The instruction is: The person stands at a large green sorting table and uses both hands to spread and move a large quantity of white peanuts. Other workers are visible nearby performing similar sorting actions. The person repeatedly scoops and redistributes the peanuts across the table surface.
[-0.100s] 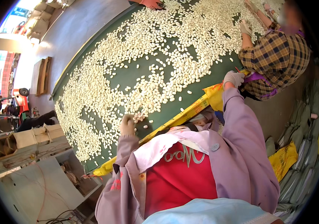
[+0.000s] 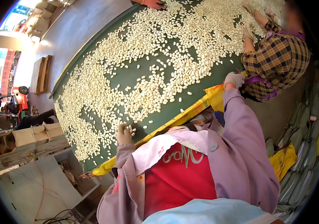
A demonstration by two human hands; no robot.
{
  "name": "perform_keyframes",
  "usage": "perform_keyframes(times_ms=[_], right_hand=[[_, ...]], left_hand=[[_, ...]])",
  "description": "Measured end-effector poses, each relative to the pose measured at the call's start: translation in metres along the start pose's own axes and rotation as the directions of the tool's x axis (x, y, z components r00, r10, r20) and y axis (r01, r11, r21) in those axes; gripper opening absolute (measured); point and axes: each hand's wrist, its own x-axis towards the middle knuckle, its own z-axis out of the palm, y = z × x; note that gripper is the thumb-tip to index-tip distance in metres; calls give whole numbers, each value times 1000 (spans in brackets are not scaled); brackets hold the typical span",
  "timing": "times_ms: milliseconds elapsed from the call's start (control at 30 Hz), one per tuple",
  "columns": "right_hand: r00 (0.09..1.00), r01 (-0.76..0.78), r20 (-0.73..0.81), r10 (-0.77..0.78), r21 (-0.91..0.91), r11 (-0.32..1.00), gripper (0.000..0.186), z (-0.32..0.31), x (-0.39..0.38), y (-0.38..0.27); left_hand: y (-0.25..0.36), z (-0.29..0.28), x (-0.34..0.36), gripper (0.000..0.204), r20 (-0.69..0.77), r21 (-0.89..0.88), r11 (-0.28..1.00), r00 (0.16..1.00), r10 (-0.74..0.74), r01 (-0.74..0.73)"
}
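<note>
My left hand [image 2: 123, 133], in a light glove with fingers curled, touches white beans [image 2: 146, 106] near the near edge of a green sorting surface [image 2: 139, 67]; anything inside those fingers is hidden. Farther right, my right hand [image 2: 234, 80], also gloved, has its fingers closed at the surface's yellow-wrapped edge [image 2: 214, 98]; what exactly they grip I cannot make out. Thickly scattered beans cover much of the surface, with green showing between.
A co-worker in a checked shirt [image 2: 279, 63] reaches over the beans at right; another hand [image 2: 154, 3] is at top. Left stand pallets [image 2: 40, 74], red machinery [image 2: 19, 100] and a grey cabinet [image 2: 28, 190] with wires. Stacked sacks [image 2: 297, 156] lie at lower right.
My left hand has moved down and slightly left, closer to the near edge, and the beans beside its fingertips have shifted. My right hand is almost unmoved.
</note>
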Motion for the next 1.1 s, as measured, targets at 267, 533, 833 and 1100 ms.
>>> perform_keyframes(times_ms=[267, 533, 833, 1100], right_hand=[[999, -33, -40, 35, 47, 998, 48, 5, 22, -10], [1000, -31, 3, 31, -29, 999, 50, 6, 45, -21], [999, -36, -15, 36, 16, 999, 47, 11, 72, -29], [1000, -10, 13, 10, -3, 1000, 62, 22, 88, -41]], left_hand=[[-55, 5, -35, 24, -141, 287, 957, 990, -11, 52], [-42, 22, -35, 30, -143, 206, 975, 988, -52, 81], [-21, 39, -37, 31, -108, 322, 940, 991, -83, 114], [-27, 52, -36, 30, -107, 349, 932, 992, -65, 99]])
